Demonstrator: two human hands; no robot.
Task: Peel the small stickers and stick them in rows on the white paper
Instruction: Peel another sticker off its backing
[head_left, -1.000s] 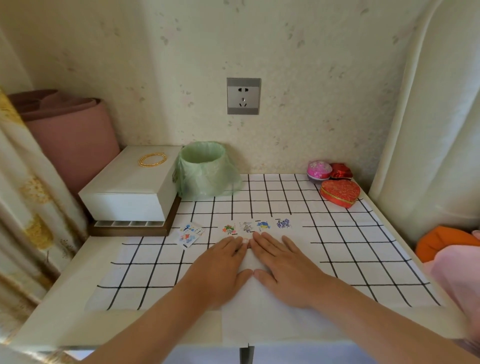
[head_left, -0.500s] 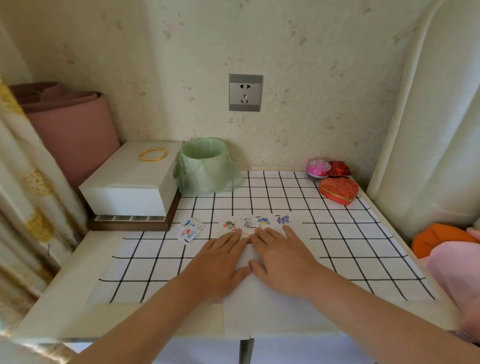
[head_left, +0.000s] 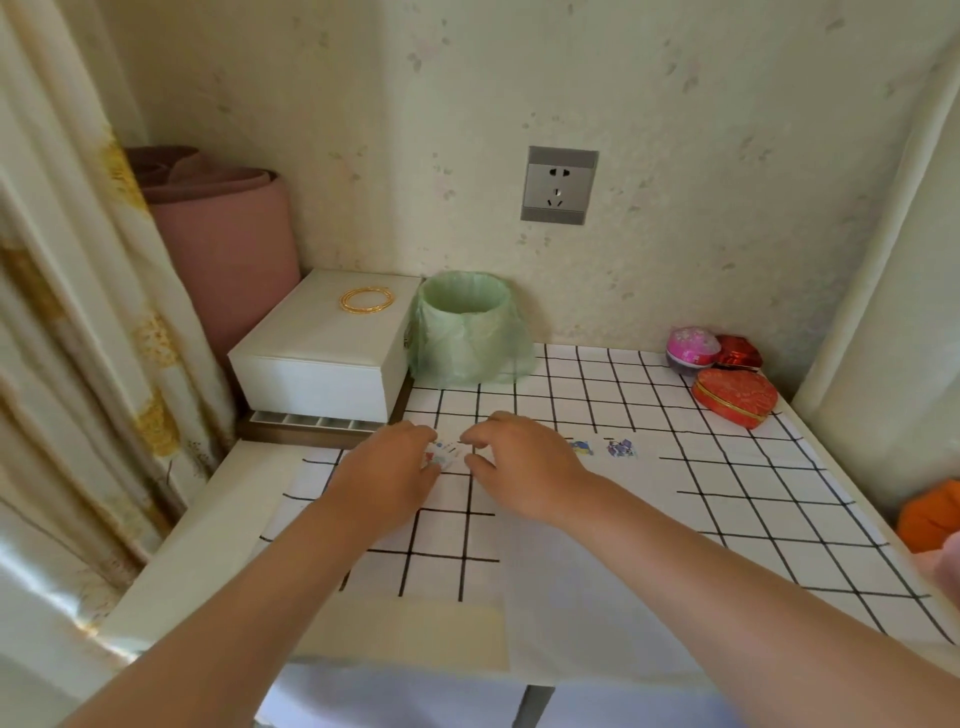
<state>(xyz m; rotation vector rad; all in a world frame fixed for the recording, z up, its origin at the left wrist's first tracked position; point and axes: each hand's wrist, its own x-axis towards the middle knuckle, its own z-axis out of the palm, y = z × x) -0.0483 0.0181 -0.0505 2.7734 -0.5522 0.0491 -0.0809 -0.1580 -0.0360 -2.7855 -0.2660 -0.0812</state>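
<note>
The small sticker sheet (head_left: 444, 454) lies on the checked cloth left of the white paper (head_left: 597, 551). My left hand (head_left: 389, 470) covers the sheet's left part, its curled fingers holding it. My right hand (head_left: 522, 462) is just right of the sheet; its bent forefinger and thumb, a small gap between them, are at the sheet's right edge. Two stuck stickers show in a row at the paper's top: a blue one (head_left: 581, 447) and a purple one (head_left: 621, 448). My right hand hides the rest of that row.
A white box (head_left: 322, 358) with gold bangles (head_left: 366, 300) stands at the back left, with a green-bagged bin (head_left: 467, 332) beside it. A red heart tin (head_left: 735, 397) and a pink round case (head_left: 692, 349) sit at the back right. A curtain (head_left: 78, 338) hangs at left.
Both hands left the white paper, where they lay flat, and moved up and left to the sticker sheet. Their fingers are now curled. The camera has turned left.
</note>
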